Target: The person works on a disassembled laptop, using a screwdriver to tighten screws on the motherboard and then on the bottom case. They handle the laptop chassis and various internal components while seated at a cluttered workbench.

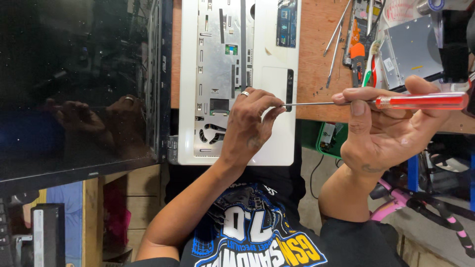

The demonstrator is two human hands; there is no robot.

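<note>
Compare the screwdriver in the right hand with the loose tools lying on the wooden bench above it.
The screwdriver is held level in the right hand, its tip by the left hand; the loose tools lie slanted, untouched. It has a clear red handle; they look bare metal. All are thin and long.

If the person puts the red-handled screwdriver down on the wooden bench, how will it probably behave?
The screwdriver has a smooth, rounded handle, so it would probably roll. Its thin metal shaft looks stiff, not floppy. The right hand holds it with fingertips only, so it seems light.
</note>
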